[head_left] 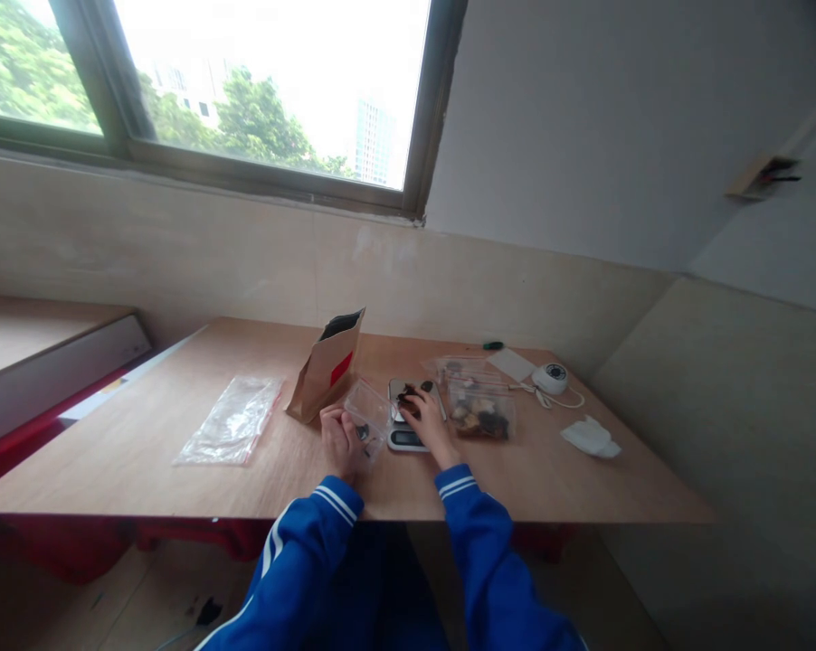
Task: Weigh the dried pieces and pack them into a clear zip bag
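Note:
My left hand (pixel 340 438) is closed on a small clear zip bag (pixel 369 404), with a few dark bits showing inside it. Over the small digital scale (pixel 395 441), my right hand (pixel 428 421) has its fingers curled around dark brown dried pieces (pixel 406 394). Whether those pieces are lifted or still rest on the weighing plate I cannot tell. Another dark piece (pixel 427 386) lies at the plate's far right corner. The bag's edge reaches the left side of the scale, whose display faces me.
Left of my hands stands an open brown paper pouch (pixel 319 375) with a red label. A flat clear bag (pixel 232 423) lies farther left. To the right are filled clear bags (pixel 481 411), a white card (pixel 512 364), a white dome camera (pixel 550 378) and a crumpled tissue (pixel 591 438).

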Demonstrator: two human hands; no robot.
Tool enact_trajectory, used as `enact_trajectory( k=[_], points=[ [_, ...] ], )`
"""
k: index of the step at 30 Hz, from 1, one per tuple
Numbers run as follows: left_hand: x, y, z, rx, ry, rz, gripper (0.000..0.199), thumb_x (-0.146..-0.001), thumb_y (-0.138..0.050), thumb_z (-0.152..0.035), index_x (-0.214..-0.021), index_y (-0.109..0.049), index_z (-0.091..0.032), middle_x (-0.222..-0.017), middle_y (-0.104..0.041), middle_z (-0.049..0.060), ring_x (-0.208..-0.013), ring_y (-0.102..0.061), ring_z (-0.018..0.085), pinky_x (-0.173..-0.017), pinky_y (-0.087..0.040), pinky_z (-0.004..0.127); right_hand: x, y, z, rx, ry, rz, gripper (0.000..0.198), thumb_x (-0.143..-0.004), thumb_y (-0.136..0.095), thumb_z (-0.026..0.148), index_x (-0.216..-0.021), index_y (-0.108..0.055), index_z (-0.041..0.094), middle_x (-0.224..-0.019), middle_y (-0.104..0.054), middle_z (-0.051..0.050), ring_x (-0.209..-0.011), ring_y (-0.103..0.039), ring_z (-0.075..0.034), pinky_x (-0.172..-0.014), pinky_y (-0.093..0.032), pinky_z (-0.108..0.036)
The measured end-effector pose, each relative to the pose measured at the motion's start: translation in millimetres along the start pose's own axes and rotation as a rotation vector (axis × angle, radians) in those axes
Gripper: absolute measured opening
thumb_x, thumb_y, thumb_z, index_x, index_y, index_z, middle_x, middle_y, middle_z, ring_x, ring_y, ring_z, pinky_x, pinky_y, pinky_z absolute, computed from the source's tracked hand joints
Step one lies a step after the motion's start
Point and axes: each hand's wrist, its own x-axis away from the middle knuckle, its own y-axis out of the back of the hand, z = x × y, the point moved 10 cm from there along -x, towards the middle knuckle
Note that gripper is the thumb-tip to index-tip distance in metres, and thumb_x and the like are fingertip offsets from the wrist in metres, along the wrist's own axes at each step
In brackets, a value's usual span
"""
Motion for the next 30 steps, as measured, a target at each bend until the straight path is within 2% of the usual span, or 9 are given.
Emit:
enact_trajectory(
  k=[7, 12, 15, 21, 25, 27, 30],
  points=[
    [0.7, -1.0, 4.6, 0.036, 0.032, 0.0, 0.019, -0.091, -0.036, -0.035, -0.083, -0.043, -0.02, -0.089, -0.05, 0.005, -0.081, -0.052, 0.018, -0.076, -0.043, 0.036, 5.3, 17.4, -3.6, -0.045, 0.0, -0.036, 0.024, -0.085, -0.055, 0.031, -0.101, -0.068, 0.019, -0.105, -0.067, -0.012, -0.102, -0.06, -0.027, -0.09, -0.047, -0.043],
    [0.2, 0.3, 2.3, 0.032, 0.023, -0.009, 0.019, -0.091, -0.035, -0.035, -0.083, -0.043, -0.02, -0.089, -0.05, 0.005, -0.082, -0.053, 0.018, -0.076, -0.044, 0.036, 4.0, 30.6, -8.0, -0.086, -0.059, -0.117, 0.03, -0.087, -0.051, 0.039, -0.093, -0.07, 0.016, -0.094, -0.07, -0.013, -0.091, -0.064, -0.027, -0.082, -0.049, -0.041],
    [-0.3, 0.3, 1.3, 0.021, 0.019, -0.005, 0.018, -0.091, -0.035, -0.034, -0.083, -0.043, -0.02, -0.088, -0.05, 0.005, -0.081, -0.053, 0.018, -0.074, -0.044, 0.035, 3.7, 35.7, -15.5, -0.168, -0.135, -0.154, 0.035, -0.083, -0.053, 0.046, -0.089, -0.07, 0.016, -0.093, -0.072, -0.013, -0.088, -0.065, -0.028, -0.081, -0.05, -0.041],
    [0.3, -0.9, 4.2, 0.027, 0.023, 0.002, 0.017, -0.091, -0.036, -0.033, -0.082, -0.043, -0.02, -0.088, -0.051, 0.005, -0.08, -0.053, 0.018, -0.074, -0.044, 0.034, 6.0, 43.9, -26.4, -0.484, -0.337, -0.24, 0.043, -0.073, -0.062, 0.053, -0.086, -0.07, 0.014, -0.09, -0.073, -0.013, -0.085, -0.067, -0.027, -0.078, -0.051, -0.038],
    [2.1, -5.1, 8.0, 0.037, 0.024, 0.03, 0.017, -0.091, -0.036, -0.033, -0.083, -0.043, -0.02, -0.089, -0.051, 0.005, -0.082, -0.054, 0.018, -0.076, -0.045, 0.035, 1.9, 38.1, 1.5, -0.752, -0.395, -0.209, 0.044, -0.071, -0.065, 0.053, -0.089, -0.07, 0.013, -0.091, -0.073, -0.011, -0.087, -0.067, -0.025, -0.079, -0.052, -0.036],
    [2.8, -6.4, 8.9, 0.04, 0.018, 0.038, 0.017, -0.091, -0.036, -0.033, -0.083, -0.043, -0.02, -0.089, -0.051, 0.005, -0.083, -0.053, 0.018, -0.078, -0.045, 0.036, -2.3, 30.6, 29.3, -0.832, -0.365, -0.116, 0.043, -0.072, -0.067, 0.052, -0.09, -0.07, 0.013, -0.092, -0.073, -0.01, -0.088, -0.067, -0.024, -0.08, -0.052, -0.035],
    [3.0, -5.4, 8.4, 0.042, 0.007, 0.027, 0.018, -0.091, -0.035, -0.034, -0.085, -0.043, -0.019, -0.09, -0.051, 0.006, -0.086, -0.053, 0.019, -0.078, -0.045, 0.037, -5.3, 21.0, 73.1, -0.817, -0.259, 0.05, 0.04, -0.072, -0.069, 0.048, -0.092, -0.069, 0.013, -0.093, -0.073, -0.01, -0.087, -0.067, -0.022, -0.081, -0.052, -0.033]
  ],
)
